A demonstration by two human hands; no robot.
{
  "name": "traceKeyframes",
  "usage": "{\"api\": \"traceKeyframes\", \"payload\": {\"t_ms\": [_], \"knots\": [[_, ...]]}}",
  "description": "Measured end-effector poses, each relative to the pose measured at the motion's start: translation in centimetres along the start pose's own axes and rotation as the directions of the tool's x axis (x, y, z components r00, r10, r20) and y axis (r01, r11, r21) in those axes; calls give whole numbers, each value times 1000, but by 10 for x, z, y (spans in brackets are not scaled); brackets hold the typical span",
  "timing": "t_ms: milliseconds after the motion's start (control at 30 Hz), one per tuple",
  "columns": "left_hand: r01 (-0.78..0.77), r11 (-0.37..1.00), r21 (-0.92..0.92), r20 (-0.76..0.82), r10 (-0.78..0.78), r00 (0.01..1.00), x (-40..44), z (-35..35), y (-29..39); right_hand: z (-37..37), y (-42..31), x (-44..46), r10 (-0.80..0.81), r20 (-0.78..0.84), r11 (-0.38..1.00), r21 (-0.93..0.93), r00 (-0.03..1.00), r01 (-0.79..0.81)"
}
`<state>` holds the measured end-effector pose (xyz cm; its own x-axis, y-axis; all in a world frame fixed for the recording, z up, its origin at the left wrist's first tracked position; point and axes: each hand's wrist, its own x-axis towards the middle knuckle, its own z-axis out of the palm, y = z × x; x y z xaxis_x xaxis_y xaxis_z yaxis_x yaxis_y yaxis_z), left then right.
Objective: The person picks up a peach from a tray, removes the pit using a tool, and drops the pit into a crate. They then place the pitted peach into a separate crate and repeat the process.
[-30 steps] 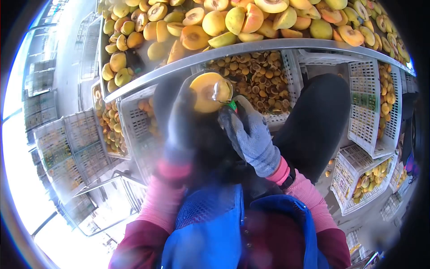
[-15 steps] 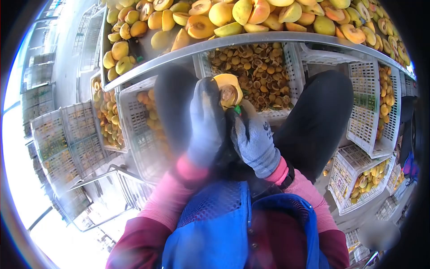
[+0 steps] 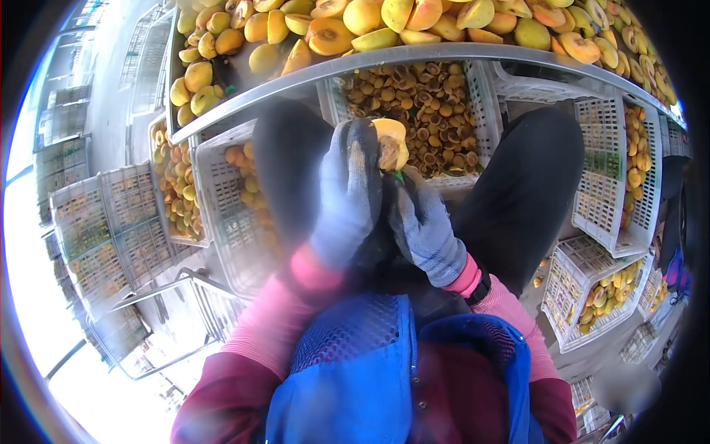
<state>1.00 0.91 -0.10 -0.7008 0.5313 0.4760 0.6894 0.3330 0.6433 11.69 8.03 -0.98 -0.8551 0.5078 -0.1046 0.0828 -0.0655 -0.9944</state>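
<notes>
A yellow fruit half shows its brown pit area, its cut side turned toward the right. My left hand, in a grey-blue glove, is wrapped round its left side. Just below the fruit, my right hand, gloved too, is closed on a small tool with a green handle. Only a bit of the green handle shows; the tool's metal end is hidden behind or in the fruit. Both hands are close together above my lap.
A metal-edged table heaped with halved fruit spans the top. Below its edge a crate holds small brown-orange pieces. More fruit crates stand at left and right. Both my knees flank the hands.
The fruit half has turned from facing up to edge-on and moved right. My left hand has come in closer beside it. The tool's metal loop, visible earlier, is now hidden.
</notes>
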Motion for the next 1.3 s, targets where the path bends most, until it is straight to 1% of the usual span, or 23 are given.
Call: {"api": "traceKeyframes", "payload": {"t_ms": [100, 133, 167, 200, 267, 300, 367, 433, 500, 533, 600, 733, 800, 867, 967, 1000, 1033, 1067, 1100, 1133, 1200, 1267, 1300], "knots": [[134, 949, -286, 330, -34, 943, 15, -15, -7, 5, 8, -6, 72, -64, 937, 347, 995, -46], [286, 876, -389, 349, -147, 925, 21, -15, -1, 6, 1, -9, 223, -21, 794, 584, 975, -169], [419, 767, -486, 364, -259, 895, 27, -15, 5, 4, -6, -7, 298, 87, 706, 651, 951, -281], [428, 768, -477, 358, -275, 892, 28, -17, 12, 2, -13, -6, 368, 193, 603, 695, 909, -392], [446, 767, -462, 344, -308, 887, 29, -19, 21, -14, -27, 4, 417, 434, 643, 481, 799, -596], [474, 724, -501, 300, -369, 880, 26, -15, 27, -17, -31, 4, 435, 497, 548, 515, 751, -659], [413, 784, -464, 315, -290, 904, 23, -15, 20, -20, -36, 3, 445, 625, 341, 544, 641, -767], [405, 798, -447, 376, -243, 894, 22, -17, 13, -21, -21, 0, 148, 807, 2, 577, 571, -817], [405, 780, -477, 394, -222, 892, 18, -13, 6, -16, -9, -2, -166, 825, -358, 461, 541, -812], [470, 746, -472, 440, -263, 859, 18, -16, 10, -15, -9, -3, -220, 812, -408, 427, 541, -807], [337, 776, -533, 300, -199, 933, 10, -7, 10, -14, -9, -2, -328, 775, -495, 346, 540, -797], [480, 798, -363, 265, -406, 875, -19, 9, -8, -17, -1, 6, -478, 654, -403, 430, 587, -808], [469, 827, -310, 182, -433, 883, -19, -7, -3, -26, -4, 9, -408, 638, -405, 515, 653, -756], [422, 810, -406, 99, -420, 902, -13, -40, -15, -21, 14, 3, -121, 753, -422, 551, 647, -720], [455, 750, -480, -21, -528, 849, 1, -113, -69, -16, 44, 3, -150, 801, -434, 473, 580, -766], [500, 866, -19, -15, -500, 866, 9, -133, -83, -19, 39, 8, -111, 805, -412, 497, 583, -764], [425, 788, 446, -9, -471, 882, 17, -154, -97, -22, 32, 9, -67, 807, -396, 518, 586, -758], [399, 494, 772, 28, -653, 757, 34, -166, -92, -25, 28, 11, -21, 806, -379, 540, 591, -751], [334, 509, 794, 77, -628, 774, 39, -174, -110, -25, 33, 14, -8, 821, -370, 529, 572, -764], [280, 663, 694, 0, -389, 921, 53, -163, -104, -23, 38, 17, 42, 825, -366, 537, 563, -760], [352, 778, 520, -48, -385, 922, 97, -126, -71, -18, 43, 19, 155, 831, -362, 551, 535, -752], [291, 623, 726, 95, -510, 855, 139, -97, -100, -19, 38, 25, 335, 785, -201, 599, 520, -775], [144, 612, 778, 196, -453, 870, 150, -83, -123, -21, 36, 27, 404, 745, -97, 611, 530, -785]]}}
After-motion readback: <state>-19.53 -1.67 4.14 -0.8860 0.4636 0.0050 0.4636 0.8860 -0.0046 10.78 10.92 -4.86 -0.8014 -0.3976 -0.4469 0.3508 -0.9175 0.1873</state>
